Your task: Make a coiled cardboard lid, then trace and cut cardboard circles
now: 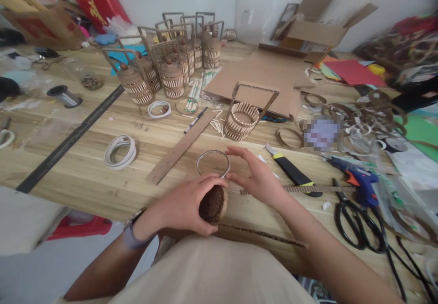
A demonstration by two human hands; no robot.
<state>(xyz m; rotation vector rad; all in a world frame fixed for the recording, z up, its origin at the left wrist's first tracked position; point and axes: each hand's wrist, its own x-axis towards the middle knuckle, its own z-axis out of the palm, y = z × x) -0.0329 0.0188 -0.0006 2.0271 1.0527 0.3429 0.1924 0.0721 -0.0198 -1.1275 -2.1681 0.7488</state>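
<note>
My left hand (183, 205) is wrapped round a small brown roll of corrugated cardboard (212, 205), its ridged round face turned up. A narrow corrugated strip (263, 233) stretches from near the roll toward my right forearm. Just above, a thin cardboard ring (198, 159) lies on the table. My right hand (251, 171) is at the ring's right edge, thumb and fingers spread apart; whether the fingertips touch the ring I cannot tell. Beyond the ring stands a small basket (239, 123) of light sticks with a square cardboard handle.
Finished-looking lidded baskets (173, 80) stand at the back left. To the right lie a utility knife (290, 169), black scissors (359, 224) and a blue glue gun (362, 185). A flat cardboard strip (181, 146) and a tape roll (119, 152) lie left of the ring.
</note>
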